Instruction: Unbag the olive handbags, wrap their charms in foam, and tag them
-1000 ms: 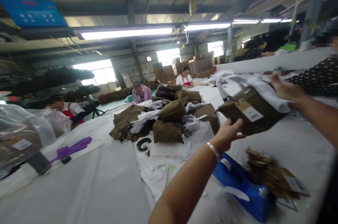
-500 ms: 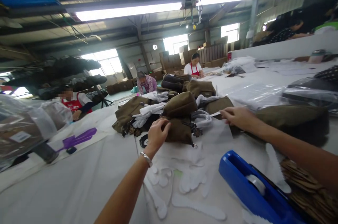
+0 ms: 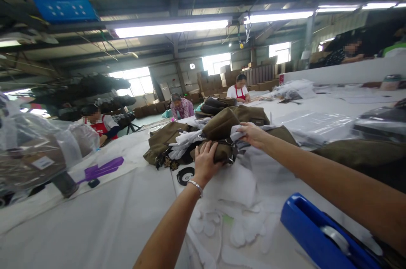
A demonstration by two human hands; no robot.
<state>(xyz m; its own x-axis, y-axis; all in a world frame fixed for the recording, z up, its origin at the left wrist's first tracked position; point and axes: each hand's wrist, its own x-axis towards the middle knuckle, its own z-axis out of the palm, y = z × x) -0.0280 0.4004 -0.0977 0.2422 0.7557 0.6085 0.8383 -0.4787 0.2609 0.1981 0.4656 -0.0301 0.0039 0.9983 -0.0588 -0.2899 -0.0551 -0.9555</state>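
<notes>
My left hand [image 3: 206, 165], with a silver bangle at its wrist, lies over a small olive fabric bag [image 3: 224, 151], its fingers curled on the top. My right hand [image 3: 252, 134] pinches a white wrapped piece [image 3: 236, 133], perhaps a strap in thin paper, at the right side of that bag. Right behind both hands, another olive bag [image 3: 220, 124] rests on a pile of similar bags. White wrapped straps [image 3: 184, 142] stick out of the pile to the left. Close to my left wrist lies a black tape measure or roll [image 3: 185, 175].
A blue tape dispenser [image 3: 304, 226] stands at the front right, near white paper cut-outs [image 3: 244, 231]. Purple strips [image 3: 103, 168] and plastic-wrapped goods [image 3: 41, 155] lie on the left. Clear plastic bags [image 3: 320, 125] lie to the right. Several people work farther back.
My left hand has moved onto the front bag, which now sits differently. My right hand has moved left and now pinches the white wrapped piece. The view has shifted slightly.
</notes>
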